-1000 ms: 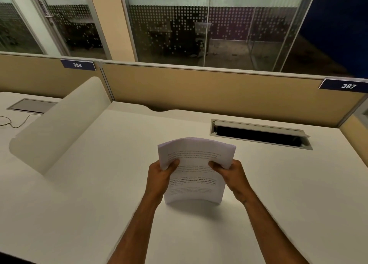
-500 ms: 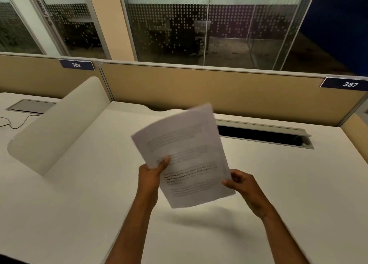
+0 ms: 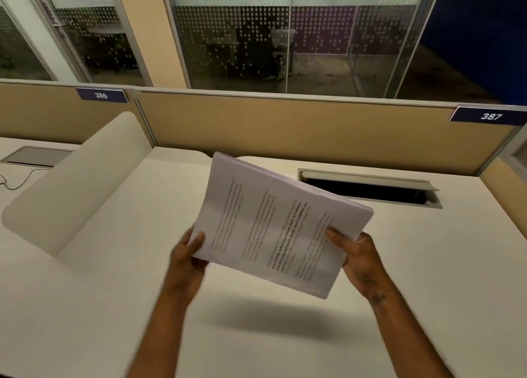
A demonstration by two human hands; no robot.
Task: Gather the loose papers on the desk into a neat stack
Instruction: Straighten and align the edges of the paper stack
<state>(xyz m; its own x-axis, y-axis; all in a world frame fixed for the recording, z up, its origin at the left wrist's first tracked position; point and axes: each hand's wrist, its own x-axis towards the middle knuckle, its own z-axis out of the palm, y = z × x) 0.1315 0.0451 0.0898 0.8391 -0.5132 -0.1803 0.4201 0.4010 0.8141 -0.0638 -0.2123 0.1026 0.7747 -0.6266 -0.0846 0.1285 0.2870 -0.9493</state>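
Observation:
A stack of printed white papers (image 3: 273,223) hangs in the air above the middle of the white desk (image 3: 114,292), turned sideways so its text lines run almost vertically. My left hand (image 3: 186,260) grips its lower left corner, thumb on top. My right hand (image 3: 356,252) grips its right edge, thumb on the top sheet. The sheets lie close together with their edges nearly flush. A shadow of the stack falls on the desk below it. I see no loose sheet on the desk.
An open cable slot (image 3: 370,190) is set into the desk behind the stack. A curved white divider (image 3: 77,183) rises at the left, with a cable (image 3: 17,182) beyond it. A tan partition (image 3: 285,129) with labels 386 and 387 closes the back.
The stack stood on its lower edge on the desk a second ago; it has been lifted and rotated clockwise. My right hand let go briefly and now grips the right edge.

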